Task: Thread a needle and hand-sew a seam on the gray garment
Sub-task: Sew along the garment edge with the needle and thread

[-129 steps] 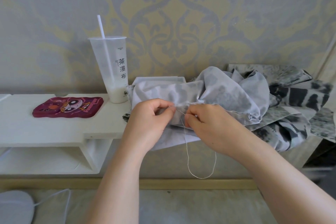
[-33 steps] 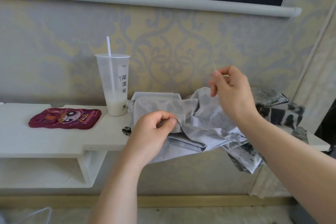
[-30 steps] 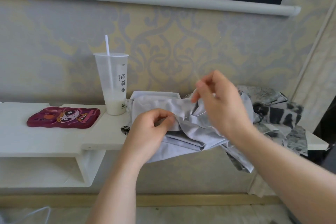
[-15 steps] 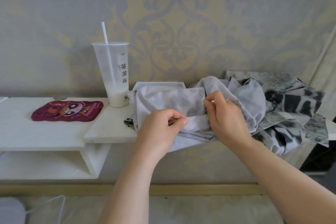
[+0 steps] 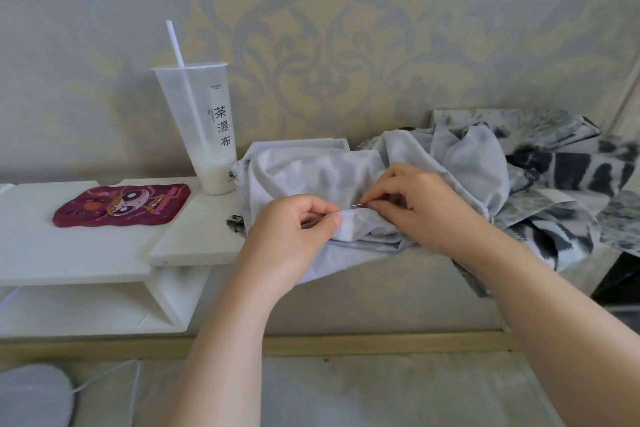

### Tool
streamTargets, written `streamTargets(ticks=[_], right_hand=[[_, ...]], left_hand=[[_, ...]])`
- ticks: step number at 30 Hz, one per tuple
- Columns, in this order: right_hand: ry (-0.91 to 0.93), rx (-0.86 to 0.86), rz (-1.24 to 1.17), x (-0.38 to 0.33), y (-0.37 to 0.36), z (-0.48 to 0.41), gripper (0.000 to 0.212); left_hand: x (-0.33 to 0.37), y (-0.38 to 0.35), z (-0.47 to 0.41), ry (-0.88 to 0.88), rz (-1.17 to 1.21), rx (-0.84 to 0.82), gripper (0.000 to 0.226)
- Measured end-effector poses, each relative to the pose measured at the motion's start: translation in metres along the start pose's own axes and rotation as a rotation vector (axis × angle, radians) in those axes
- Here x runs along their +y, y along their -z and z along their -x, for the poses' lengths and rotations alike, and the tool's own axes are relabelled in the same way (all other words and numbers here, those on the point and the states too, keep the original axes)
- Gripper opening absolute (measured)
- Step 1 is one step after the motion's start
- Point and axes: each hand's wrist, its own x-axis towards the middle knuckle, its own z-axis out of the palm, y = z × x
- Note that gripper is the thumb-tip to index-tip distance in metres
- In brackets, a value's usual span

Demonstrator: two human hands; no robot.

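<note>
Patterned wall, white shelf; gray garment bunched over its right front edge. My left hand pinches the fold, my right hand pinches the needle at the seam. Risk, I'd say: the tip points at my left thumb, so a slip pricks it.

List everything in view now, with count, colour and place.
shelf: one, white, against the wall
cup: one, clear, with a white straw, on the shelf
cartoon pad: one, maroon, flat on the shelf left of the cup
gray garment: one, pale gray, bunched on the shelf right of the cup
needle: one, silvery, at the garment's fold
patterned fabric: one heap, black and white, right of the garment
rounded object: one, pale gray, cabled, bottom left
left hand: one, pinches the garment's fold
right hand: one, pinches the needle
</note>
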Motion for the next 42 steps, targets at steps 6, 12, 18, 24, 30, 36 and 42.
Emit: streamTargets(ticks=[6, 12, 18, 24, 30, 36, 42], right_hand=[[0.019, -0.072, 0.008, -0.005, 0.005, 0.002, 0.017], [0.075, -0.064, 0.119, -0.009, 0.006, 0.001, 0.02], [0.07, -0.098, 0.082, -0.015, 0.009, 0.001, 0.02], [0.063, -0.1, 0.046, -0.017, 0.012, 0.002, 0.021], [0.063, -0.091, -0.002, -0.019, 0.012, 0.002, 0.021], [0.075, -0.085, -0.076, -0.022, 0.012, 0.003, 0.02], [0.059, -0.061, -0.065, -0.027, 0.007, 0.001, 0.021]], left_hand=[[0.001, 0.001, 0.002, 0.011, -0.006, 0.006, 0.01], [0.002, 0.004, 0.002, 0.01, -0.006, -0.006, 0.009], [0.002, 0.007, 0.003, -0.003, 0.014, -0.027, 0.006], [0.001, 0.009, 0.003, -0.003, 0.043, -0.051, 0.006], [0.001, 0.01, 0.004, 0.006, 0.06, -0.061, 0.006], [0.001, 0.01, 0.003, -0.004, 0.084, -0.089, 0.009], [0.001, 0.01, 0.003, -0.025, 0.167, -0.111, 0.014]])
